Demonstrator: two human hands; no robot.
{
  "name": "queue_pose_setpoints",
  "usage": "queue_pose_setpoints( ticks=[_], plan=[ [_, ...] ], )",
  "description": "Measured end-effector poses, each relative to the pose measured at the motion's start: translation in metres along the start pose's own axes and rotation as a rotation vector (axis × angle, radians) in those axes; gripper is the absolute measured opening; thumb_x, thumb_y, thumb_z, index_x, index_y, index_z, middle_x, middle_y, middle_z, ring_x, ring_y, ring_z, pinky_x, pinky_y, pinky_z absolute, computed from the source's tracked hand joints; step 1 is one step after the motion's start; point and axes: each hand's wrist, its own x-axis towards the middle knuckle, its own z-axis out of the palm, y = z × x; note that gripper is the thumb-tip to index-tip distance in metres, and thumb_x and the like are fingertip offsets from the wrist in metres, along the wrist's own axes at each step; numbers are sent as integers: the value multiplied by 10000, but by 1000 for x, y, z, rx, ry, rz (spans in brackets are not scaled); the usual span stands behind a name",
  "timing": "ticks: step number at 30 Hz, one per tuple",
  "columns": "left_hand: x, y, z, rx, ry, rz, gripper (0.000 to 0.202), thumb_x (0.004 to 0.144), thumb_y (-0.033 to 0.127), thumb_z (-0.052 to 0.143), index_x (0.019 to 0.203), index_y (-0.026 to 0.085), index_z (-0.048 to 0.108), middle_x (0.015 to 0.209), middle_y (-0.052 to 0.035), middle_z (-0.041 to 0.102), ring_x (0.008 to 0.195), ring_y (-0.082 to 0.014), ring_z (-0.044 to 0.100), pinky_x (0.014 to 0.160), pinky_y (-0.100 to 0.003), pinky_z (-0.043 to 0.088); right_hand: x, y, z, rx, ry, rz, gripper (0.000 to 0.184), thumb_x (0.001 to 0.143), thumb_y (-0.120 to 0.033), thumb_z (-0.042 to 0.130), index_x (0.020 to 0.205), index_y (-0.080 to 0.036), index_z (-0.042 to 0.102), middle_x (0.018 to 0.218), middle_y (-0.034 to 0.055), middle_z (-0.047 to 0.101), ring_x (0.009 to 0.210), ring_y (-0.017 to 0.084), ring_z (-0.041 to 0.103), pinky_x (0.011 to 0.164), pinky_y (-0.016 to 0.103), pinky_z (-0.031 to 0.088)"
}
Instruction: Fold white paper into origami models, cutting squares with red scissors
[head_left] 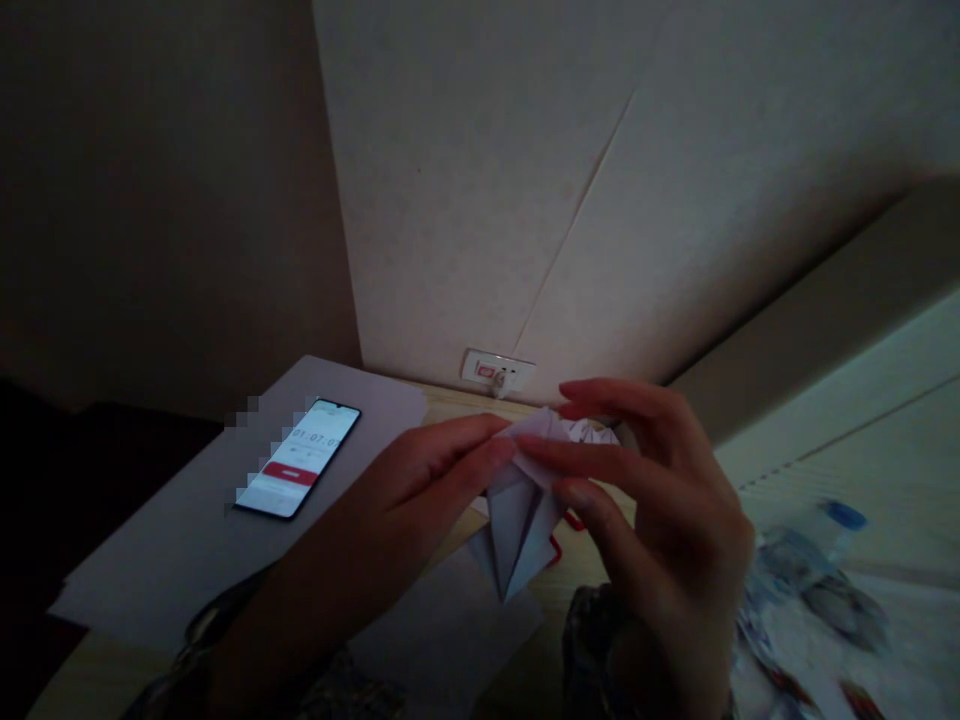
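A folded piece of white paper (517, 515) is held up in front of me, its creased flaps narrowing to a point at the bottom. My left hand (442, 470) pinches its upper left edge between thumb and fingers. On the other side, my right hand (660, 490) presses the top flap with its index finger, the thumb close below and the remaining fingers raised. Behind the right fingers some more folded white paper (592, 432) shows in part. Red-edged scissor-like handles (556, 550) lie under the folded paper, mostly hidden.
A lit phone (300, 460) rests on a stack of white sheets (180, 540) at the left. Another sheet (450, 630) lies below my hands. A wall socket (498, 371) is behind the table. At the lower right are a blue-capped plastic bottle (814, 535) and clear wrappers.
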Motion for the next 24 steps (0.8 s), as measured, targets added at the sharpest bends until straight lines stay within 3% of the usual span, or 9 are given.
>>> queue_pose_setpoints(
  ticks=[3,7,13,19,24],
  plan=[
    [-2,0,1,58,39,-22,273,920,348,485,855,248,730,694,43,698,677,-158,640,621,-222,497,1,-2,3,40,73,102,119,862,-229,670,954,-293,709,1147,21,616,1095,238,579,891,413,495],
    [-4,0,1,108,91,-16,278,918,356,487,766,234,686,658,45,669,660,-160,613,605,-220,459,1,1,6,206,42,256,178,842,-253,691,1009,-271,631,1115,18,629,1072,215,586,885,372,487],
    [-7,0,4,138,130,-60,222,912,408,465,853,251,609,540,66,573,498,-143,517,471,-222,357,1,3,5,294,-75,468,92,849,-325,666,868,-246,623,872,2,663,824,181,619,588,267,450],
    [-8,0,8,110,156,-86,203,896,413,477,803,245,543,522,68,546,478,-135,496,454,-223,329,3,0,3,338,-97,536,106,830,-328,675,813,-231,634,814,7,666,786,182,625,535,245,410],
    [-7,-3,5,-45,141,-83,175,899,387,520,797,245,529,548,74,566,513,-112,525,493,-204,375,4,4,2,459,-126,470,93,813,-315,696,843,-230,672,850,12,665,793,178,628,573,260,444]
  ],
)
